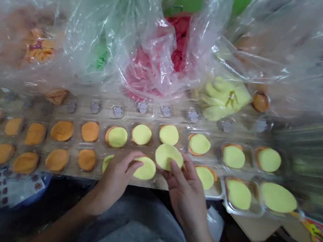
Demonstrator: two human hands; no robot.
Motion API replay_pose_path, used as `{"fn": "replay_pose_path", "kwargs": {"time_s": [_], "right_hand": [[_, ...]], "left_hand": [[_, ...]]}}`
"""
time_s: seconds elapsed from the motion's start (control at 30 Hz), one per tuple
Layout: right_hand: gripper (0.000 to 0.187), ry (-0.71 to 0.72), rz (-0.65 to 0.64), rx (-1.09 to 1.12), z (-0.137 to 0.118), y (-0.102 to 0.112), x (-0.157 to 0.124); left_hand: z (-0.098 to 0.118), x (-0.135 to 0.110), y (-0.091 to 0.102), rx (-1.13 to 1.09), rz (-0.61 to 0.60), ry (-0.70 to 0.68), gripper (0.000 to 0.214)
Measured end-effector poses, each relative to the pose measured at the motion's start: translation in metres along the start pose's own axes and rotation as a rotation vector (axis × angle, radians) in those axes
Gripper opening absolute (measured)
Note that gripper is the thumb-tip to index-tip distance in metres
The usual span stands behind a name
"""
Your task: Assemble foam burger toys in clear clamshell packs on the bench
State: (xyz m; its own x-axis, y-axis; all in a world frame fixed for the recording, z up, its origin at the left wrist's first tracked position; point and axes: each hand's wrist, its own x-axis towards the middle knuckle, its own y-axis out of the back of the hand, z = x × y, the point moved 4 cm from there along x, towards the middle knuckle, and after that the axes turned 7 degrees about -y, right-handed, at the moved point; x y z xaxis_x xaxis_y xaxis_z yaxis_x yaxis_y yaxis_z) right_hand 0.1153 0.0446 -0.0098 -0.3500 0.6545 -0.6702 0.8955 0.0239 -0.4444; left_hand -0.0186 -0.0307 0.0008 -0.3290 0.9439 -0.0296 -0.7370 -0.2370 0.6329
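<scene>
My right hand point(186, 184) pinches a flat pale-yellow disc point(166, 154), which looks like soft modelling clay, between thumb and fingers. It is raised a little above the front row of clear plastic trays. Close by on the left, my left hand point(115, 177) has its thumb and fingertips closed at the edge of another yellow disc point(146, 169). Whether that disc rests in its compartment is hard to tell. Part of a further yellow disc point(106, 162) shows behind my left hand. Around both hands, yellow discs point(199, 144) lie over orange ones in the compartments.
Orange discs point(57, 159) fill the compartments to the left. Large clear plastic bags stand along the back, holding orange, green, pink-red point(150, 68) and yellow pieces point(225, 96). Stacked clear trays point(317, 162) are at the right. A sticker sheet point(12, 191) lies below the front edge.
</scene>
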Motion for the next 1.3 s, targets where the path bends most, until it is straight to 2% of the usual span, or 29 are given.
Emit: {"fn": "replay_pose_path", "kwargs": {"time_s": [0.07,0.13,0.23,0.3,0.37,0.43,0.5,0.57,0.6,0.7,0.77,0.87,0.93,1.0,1.07,1.13,1.2,1.27,1.3], "right_hand": [[0.025,0.047,0.023,0.024,-0.010,0.006,0.002],[0.025,0.015,-0.015,0.047,-0.017,0.006,0.002],[0.027,-0.082,-0.153,-0.005,-0.018,-0.007,-0.004],[0.030,-0.135,-0.249,-0.143,-0.012,-0.020,-0.007],[0.030,-0.154,-0.286,-0.282,-0.003,-0.030,-0.006],[0.028,-0.160,-0.288,-0.321,0.006,-0.040,0.000],[0.031,-0.174,-0.280,-0.283,0.013,-0.049,0.007],[0.034,-0.188,-0.267,-0.259,0.018,-0.059,0.013],[0.034,-0.190,-0.258,-0.266,0.020,-0.064,0.015],[0.028,-0.160,-0.243,-0.343,0.021,-0.079,0.016],[0.026,-0.107,-0.237,-0.430,0.021,-0.086,0.014],[0.021,0.017,-0.228,-0.585,0.022,-0.092,0.010],[0.014,0.133,-0.243,-0.688,0.024,-0.094,0.007],[0.005,0.267,-0.321,-0.798,0.031,-0.099,0.003],[0.009,0.446,-0.473,-0.914,0.044,-0.109,-0.001],[0.016,0.691,-0.662,-1.028,0.062,-0.120,-0.006],[0.020,0.941,-0.828,-1.134,0.083,-0.129,-0.010],[0.021,1.119,-0.919,-1.255,0.103,-0.133,-0.011],[0.021,1.166,-0.927,-1.315,0.110,-0.133,-0.012]], "left_hand": [[0.000,0.000,-0.001,0.190,-0.010,-0.093,0.015],[0.003,0.003,0.000,0.288,0.048,-0.155,0.018],[0.011,0.008,0.005,0.057,0.127,-0.095,0.025],[0.014,0.008,0.009,-0.166,0.120,0.011,0.027],[0.009,0.005,0.017,-0.307,0.140,0.164,0.022],[-0.005,-0.002,0.030,-0.394,0.237,0.330,0.014],[-0.028,-0.009,0.051,-0.434,0.425,0.440,0.014],[-0.052,-0.014,0.075,-0.419,0.605,0.460,0.019],[-0.064,-0.014,0.084,-0.394,0.639,0.451,0.020],[-0.091,-0.010,0.103,-0.245,0.556,0.423,0.018],[-0.096,-0.010,0.111,-0.045,0.534,0.350,0.014],[-0.088,-0.010,0.113,0.305,0.489,0.089,0.012],[-0.085,-0.010,0.106,0.460,0.342,-0.036,0.014],[-0.086,-0.011,0.101,0.496,0.195,-0.068,0.016],[-0.088,-0.015,0.102,0.435,0.163,-0.089,0.018],[-0.089,-0.021,0.112,0.326,0.259,-0.081,0.022],[-0.092,-0.031,0.125,0.224,0.432,0.007,0.024],[-0.096,-0.043,0.136,0.163,0.561,0.123,0.025],[-0.097,-0.048,0.139,0.156,0.587,0.158,0.025]]}}
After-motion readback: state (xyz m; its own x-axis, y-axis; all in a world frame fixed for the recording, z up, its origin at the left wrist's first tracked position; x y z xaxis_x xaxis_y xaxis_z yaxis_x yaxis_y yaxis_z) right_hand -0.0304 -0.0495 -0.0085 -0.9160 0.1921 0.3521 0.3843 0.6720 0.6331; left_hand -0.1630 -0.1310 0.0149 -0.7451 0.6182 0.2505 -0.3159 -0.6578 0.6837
